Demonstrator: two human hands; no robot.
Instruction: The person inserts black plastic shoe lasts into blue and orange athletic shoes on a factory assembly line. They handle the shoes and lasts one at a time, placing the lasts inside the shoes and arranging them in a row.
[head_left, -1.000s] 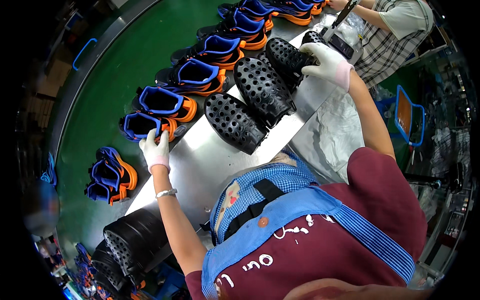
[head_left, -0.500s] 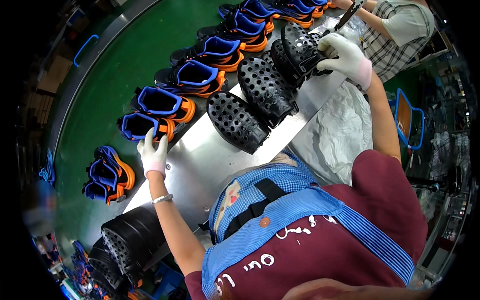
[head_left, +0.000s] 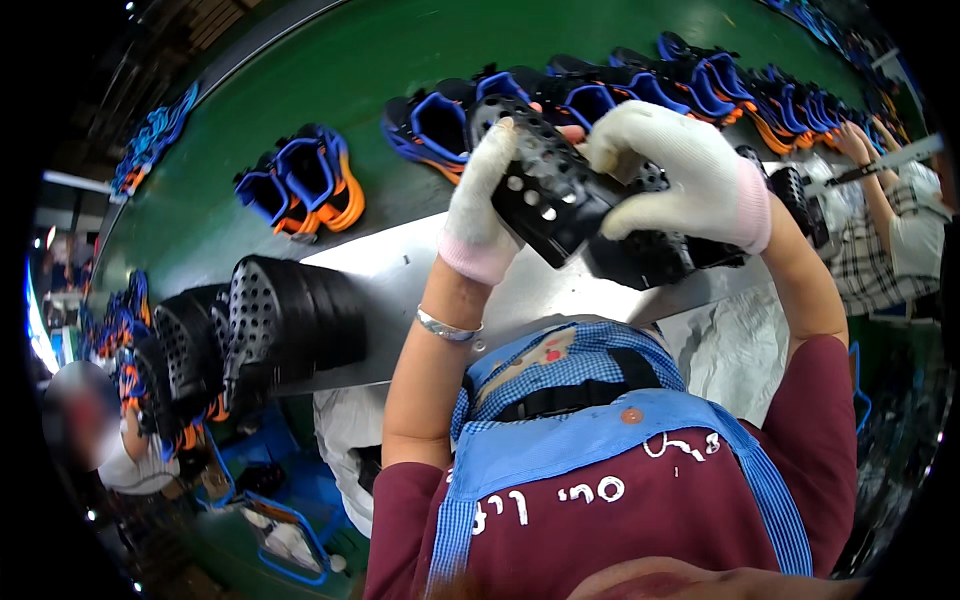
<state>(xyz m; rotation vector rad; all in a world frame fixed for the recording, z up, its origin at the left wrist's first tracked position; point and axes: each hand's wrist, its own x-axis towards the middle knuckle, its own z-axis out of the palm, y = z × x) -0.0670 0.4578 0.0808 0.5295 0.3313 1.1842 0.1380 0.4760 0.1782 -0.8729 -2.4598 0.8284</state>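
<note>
Green conveyor belt (head_left: 330, 80) and a steel worktable (head_left: 400, 270) fill the factory line before me as I lift a black perforated shoe sole (head_left: 545, 185) clear of the table, up in front of my chest. My left hand (head_left: 480, 205), in a white glove with a pink cuff, clasps the sole along its left edge, fingers curled behind it. My right hand (head_left: 680, 175), gloved the same way, closes over the sole's right end, fingertips pressed onto its top face. A silver bracelet (head_left: 447, 325) circles my left wrist. Just below the lifted piece, more black soles (head_left: 650, 255) lie on the steel. A stack of black perforated soles (head_left: 280, 325) stands on edge at the table's left end. Blue-and-orange shoes (head_left: 305, 185) sit in pairs along the belt beyond. At far right, a person's hand (head_left: 855, 145) in a plaid sleeve holds a thin tool (head_left: 885, 162).
</note>
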